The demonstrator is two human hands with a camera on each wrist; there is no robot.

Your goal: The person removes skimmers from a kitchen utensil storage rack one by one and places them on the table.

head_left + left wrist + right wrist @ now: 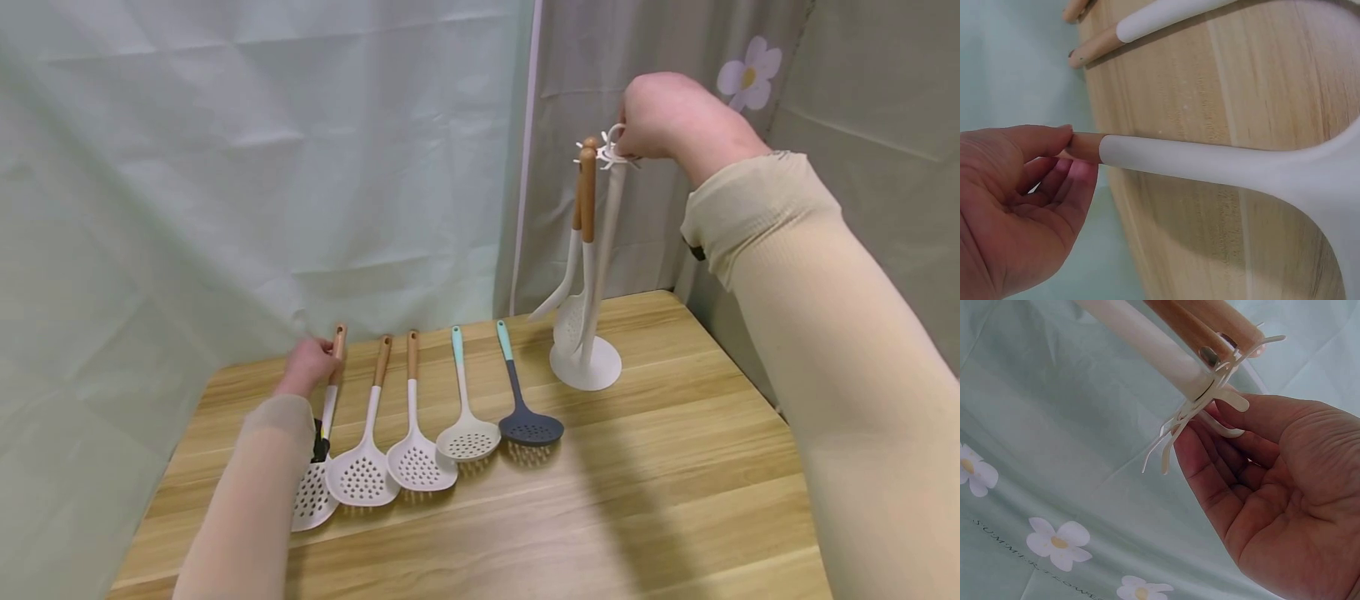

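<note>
My left hand [324, 360] pinches the wooden handle end of the leftmost white slotted skimmer [313, 492], which lies on the wooden table [600, 500]. The left wrist view shows thumb and fingers of that hand [1075, 150] closed on the handle tip, with the skimmer's white neck [1210, 164] stretching right. My right hand [627, 140] is raised and holds the top ring of a white utensil stand [585, 367]. Seen from the right wrist, its fingers [1210, 444] touch the ring and hooks [1213, 400]. Two wood-handled utensils [587, 208] hang from the stand.
More skimmers lie in a row to the right of the held one: two white [363, 477] [420, 462], a pale one with a teal handle [468, 437] and a dark blue one [531, 429]. Curtains hang close behind the table. The table's right edge is near the stand.
</note>
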